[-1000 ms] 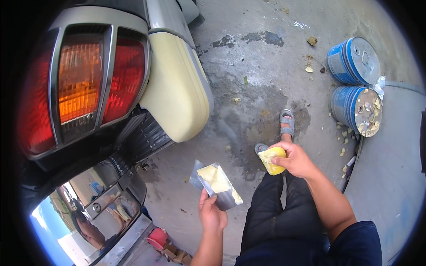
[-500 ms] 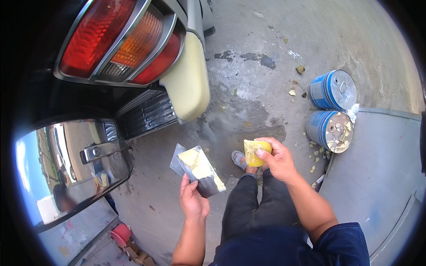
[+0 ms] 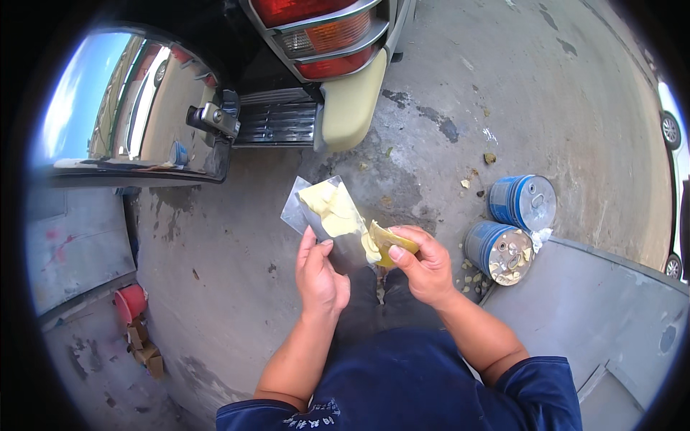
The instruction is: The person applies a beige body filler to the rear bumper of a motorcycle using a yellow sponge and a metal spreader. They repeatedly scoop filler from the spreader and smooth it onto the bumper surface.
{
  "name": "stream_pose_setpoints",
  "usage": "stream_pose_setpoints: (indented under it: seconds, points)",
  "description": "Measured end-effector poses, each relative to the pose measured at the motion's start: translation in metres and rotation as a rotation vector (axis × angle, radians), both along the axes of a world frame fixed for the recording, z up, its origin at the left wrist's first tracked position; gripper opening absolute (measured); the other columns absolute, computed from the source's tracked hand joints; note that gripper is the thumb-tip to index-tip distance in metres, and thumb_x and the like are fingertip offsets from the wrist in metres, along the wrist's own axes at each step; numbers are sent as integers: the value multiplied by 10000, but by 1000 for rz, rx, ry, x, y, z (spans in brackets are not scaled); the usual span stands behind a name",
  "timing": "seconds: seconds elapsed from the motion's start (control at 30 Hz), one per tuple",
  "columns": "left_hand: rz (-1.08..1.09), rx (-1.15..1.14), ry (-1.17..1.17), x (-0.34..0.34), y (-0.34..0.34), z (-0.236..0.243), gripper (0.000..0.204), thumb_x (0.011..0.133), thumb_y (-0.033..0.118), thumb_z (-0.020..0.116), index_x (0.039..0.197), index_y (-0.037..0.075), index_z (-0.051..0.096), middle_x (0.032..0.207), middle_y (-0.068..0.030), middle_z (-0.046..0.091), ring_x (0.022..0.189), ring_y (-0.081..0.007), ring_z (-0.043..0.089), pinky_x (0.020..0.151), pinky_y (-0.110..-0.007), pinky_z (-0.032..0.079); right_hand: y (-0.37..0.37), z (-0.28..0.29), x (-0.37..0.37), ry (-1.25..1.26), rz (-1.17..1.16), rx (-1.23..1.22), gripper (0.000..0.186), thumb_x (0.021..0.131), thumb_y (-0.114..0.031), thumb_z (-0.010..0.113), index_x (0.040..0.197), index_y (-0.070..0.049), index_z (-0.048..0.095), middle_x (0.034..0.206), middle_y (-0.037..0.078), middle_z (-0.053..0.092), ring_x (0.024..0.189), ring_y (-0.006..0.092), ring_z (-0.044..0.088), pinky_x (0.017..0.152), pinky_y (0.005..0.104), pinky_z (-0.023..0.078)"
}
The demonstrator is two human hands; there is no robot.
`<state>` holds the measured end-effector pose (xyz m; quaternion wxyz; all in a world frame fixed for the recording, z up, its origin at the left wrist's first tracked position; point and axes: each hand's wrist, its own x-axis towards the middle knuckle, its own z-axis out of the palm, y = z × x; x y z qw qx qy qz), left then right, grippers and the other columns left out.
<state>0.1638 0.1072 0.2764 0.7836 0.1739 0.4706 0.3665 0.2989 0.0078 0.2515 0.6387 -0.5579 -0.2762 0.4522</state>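
Note:
My left hand (image 3: 321, 279) grips a thin grey metal putty board (image 3: 345, 250) from below, with the thumb along its edge. Pale yellow putty (image 3: 330, 205) is smeared over the board, thickest toward its far end and along the right edge. A second, clear-looking sheet (image 3: 293, 207) sticks out behind the board's left side. Pinched between thumb and fingers, a yellow flexible spreader (image 3: 397, 241) is in my right hand (image 3: 425, 267). The spreader's putty-coated edge meets the putty at the board's right edge.
Ahead is a dark vehicle with a tail light (image 3: 334, 39), cream bumper corner (image 3: 348, 111) and chrome-ribbed strip (image 3: 273, 122). Two blue drums (image 3: 512, 201) stand at right beside a grey panel (image 3: 589, 302). A red bucket (image 3: 129, 303) and cardboard (image 3: 147, 353) lie at lower left.
My right hand has moved left and brought the spreader from apart to the board's right edge. The view has shifted, so the vehicle and drums appear elsewhere in the picture.

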Motion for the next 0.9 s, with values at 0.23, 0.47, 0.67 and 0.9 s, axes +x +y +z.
stream_pose_setpoints:
  seconds: [0.23, 0.47, 0.67, 0.9]
  points:
    - [66, 28, -136, -21, 0, 36, 534, 884, 70, 397, 1412, -12, 402, 1334, -139, 551, 1225, -261, 550, 1049, -415, 439, -11, 26, -6, -275, 258, 5, 240, 924, -88, 641, 1150, -10, 656, 1087, 140, 672, 982, 204, 648, 864, 298, 499]
    - [95, -9, -172, -80, -17, 49, 541, 885, 64, 394, 1422, -2, 383, 1368, -137, 523, 1245, -265, 533, 1061, -426, 425, 12, 65, -50, 109, -19, 100, 356, 964, -131, 616, 1283, -4, 523, 1131, 54, 629, 1030, 109, 576, 918, 280, 463]
    - [159, 177, -229, -121, -22, 56, 495, 898, 43, 415, 1390, -6, 428, 1307, -127, 562, 1220, -250, 548, 1059, -409, 422, -10, 74, -132, -28, 34, 59, 345, 965, -126, 618, 1273, 8, 542, 1147, 73, 636, 1050, 118, 578, 932, 285, 459]
    - [36, 176, -351, -192, -12, 84, 511, 889, 49, 390, 1394, -29, 417, 1300, -152, 578, 1191, -258, 578, 1034, -418, 459, -15, 106, -157, -40, -35, -43, 415, 988, -191, 585, 1328, 6, 452, 1109, 68, 601, 974, 115, 586, 887, 270, 480]
